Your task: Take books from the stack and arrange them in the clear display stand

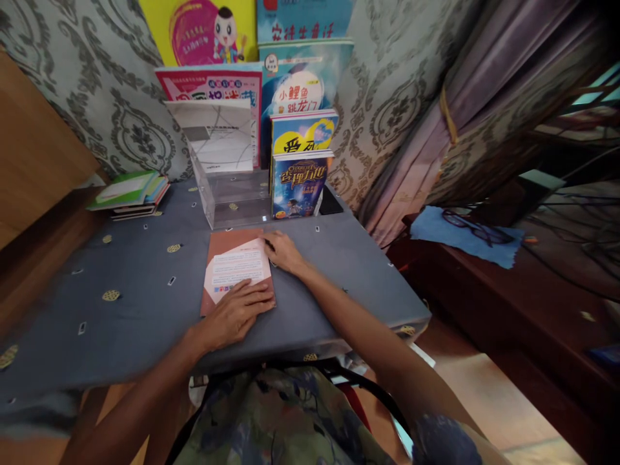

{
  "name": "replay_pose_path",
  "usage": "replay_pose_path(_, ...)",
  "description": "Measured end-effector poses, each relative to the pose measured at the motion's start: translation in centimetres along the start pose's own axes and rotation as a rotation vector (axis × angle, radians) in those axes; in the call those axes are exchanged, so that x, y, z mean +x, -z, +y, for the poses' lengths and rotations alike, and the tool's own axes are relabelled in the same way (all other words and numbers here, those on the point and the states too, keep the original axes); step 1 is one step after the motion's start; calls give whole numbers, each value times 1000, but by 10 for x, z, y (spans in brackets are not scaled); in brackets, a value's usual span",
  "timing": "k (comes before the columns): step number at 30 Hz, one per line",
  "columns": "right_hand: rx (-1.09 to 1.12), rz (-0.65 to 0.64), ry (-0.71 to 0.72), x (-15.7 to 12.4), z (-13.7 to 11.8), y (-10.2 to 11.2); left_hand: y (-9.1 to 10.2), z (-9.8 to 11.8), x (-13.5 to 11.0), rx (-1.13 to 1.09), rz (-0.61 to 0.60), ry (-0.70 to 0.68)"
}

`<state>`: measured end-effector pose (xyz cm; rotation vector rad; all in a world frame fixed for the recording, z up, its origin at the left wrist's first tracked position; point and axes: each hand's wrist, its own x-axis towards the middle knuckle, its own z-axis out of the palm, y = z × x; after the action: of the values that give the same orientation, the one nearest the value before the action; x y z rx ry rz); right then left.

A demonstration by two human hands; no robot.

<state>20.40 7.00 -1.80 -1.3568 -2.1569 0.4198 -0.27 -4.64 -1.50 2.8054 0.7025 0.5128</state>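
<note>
A brown book (223, 245) lies flat on the grey-clothed table (145, 297) with a white printed sheet (236, 268) on its cover. My left hand (236, 314) lies flat with fingers stretched out on the book's near edge and the sheet's lower corner. My right hand (282, 250) rests at the book's far right corner, fingers curled around a thin dark pen (268, 244) whose tip touches the sheet's upper right corner.
A clear plastic stand (232, 194) holds upright children's books (299, 184) at the table's back, against patterned wallpaper. A stack of books (130, 192) lies at the back left. To the right are curtains, a dark wooden bench with a blue cloth (465, 236) and glasses (477, 227).
</note>
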Motion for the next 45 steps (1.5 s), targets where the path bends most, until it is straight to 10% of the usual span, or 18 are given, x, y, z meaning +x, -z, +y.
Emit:
replay_pose_path(18, 150, 115, 203, -164, -51, 11, 5, 4, 3, 19, 28, -1)
replay_pose_path(45, -71, 42, 250, -168, -58, 11, -9, 36, -24, 193, 149, 136)
